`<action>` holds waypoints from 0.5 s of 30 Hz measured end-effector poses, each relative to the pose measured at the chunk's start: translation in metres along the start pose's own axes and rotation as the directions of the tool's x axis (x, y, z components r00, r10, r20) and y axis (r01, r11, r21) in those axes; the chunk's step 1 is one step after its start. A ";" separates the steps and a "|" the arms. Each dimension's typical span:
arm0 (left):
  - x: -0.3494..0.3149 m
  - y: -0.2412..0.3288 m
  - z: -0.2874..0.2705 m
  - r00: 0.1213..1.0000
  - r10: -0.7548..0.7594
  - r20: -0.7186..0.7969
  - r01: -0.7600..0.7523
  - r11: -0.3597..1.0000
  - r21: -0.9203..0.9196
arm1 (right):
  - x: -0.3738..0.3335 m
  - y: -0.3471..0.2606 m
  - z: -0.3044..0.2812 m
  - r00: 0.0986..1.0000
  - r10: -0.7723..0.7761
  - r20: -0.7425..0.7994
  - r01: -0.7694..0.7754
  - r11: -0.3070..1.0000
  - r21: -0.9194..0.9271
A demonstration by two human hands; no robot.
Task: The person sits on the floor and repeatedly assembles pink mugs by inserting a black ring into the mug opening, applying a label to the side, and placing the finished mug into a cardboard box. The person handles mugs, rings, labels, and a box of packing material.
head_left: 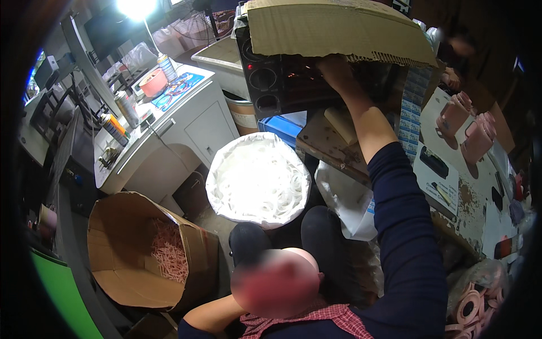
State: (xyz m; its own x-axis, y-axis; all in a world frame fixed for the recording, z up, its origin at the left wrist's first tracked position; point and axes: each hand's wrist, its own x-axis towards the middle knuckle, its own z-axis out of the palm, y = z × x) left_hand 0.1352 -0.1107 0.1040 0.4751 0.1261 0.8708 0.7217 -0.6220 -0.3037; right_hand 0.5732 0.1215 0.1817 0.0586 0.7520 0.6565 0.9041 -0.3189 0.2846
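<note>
My right arm stretches forward, and my right hand reaches under a cardboard flap into the dark opening of a black heater-like box with round knobs and a small red light. Its fingers are lost in the shadow, so what they touch is hidden. A faint orange glow shows inside the box, beside the hand. My left forearm is bent in front of my body; the left hand is hidden by a blurred patch over my lap. The edge of a pale pink rounded piece shows there.
Before my knees stands a bin lined with white plastic, holding translucent rings. At left, a cardboard box contains pink strips. A white desk carries spray cans. Pink parts stand on the right-hand table; a co-worker's hand is beyond.
</note>
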 end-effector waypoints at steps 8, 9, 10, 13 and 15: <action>-0.034 -0.055 -0.017 0.805 0.572 0.158 -0.091 0.383 -0.919 | 0.023 -0.017 0.009 0.979 0.164 -0.117 -0.178 0.977 -0.119; -0.040 -0.058 -0.016 0.824 0.546 0.151 -0.082 0.380 -0.921 | 0.027 -0.016 0.015 0.978 0.160 -0.135 -0.173 0.980 -0.095; -0.043 -0.061 -0.015 0.794 0.582 0.177 -0.081 0.390 -0.917 | 0.030 -0.014 0.021 0.979 0.168 -0.112 -0.177 0.981 -0.074; -0.039 -0.056 -0.008 0.809 0.559 0.180 -0.068 0.393 -0.917 | 0.037 -0.008 0.034 0.906 0.074 -0.416 -0.091 0.996 -0.019; -0.031 -0.054 -0.005 0.818 0.548 0.178 -0.041 0.364 -0.931 | 0.040 -0.004 0.038 0.925 0.061 -0.376 -0.087 0.995 -0.052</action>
State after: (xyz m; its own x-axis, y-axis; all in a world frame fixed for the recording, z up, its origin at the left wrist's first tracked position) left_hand 0.0787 -0.0851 0.0956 0.8734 -0.0997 0.4767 -0.2252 -0.9505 0.2140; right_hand 0.5875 0.1744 0.1804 -0.0497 0.4587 0.8872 0.8724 -0.4125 0.2622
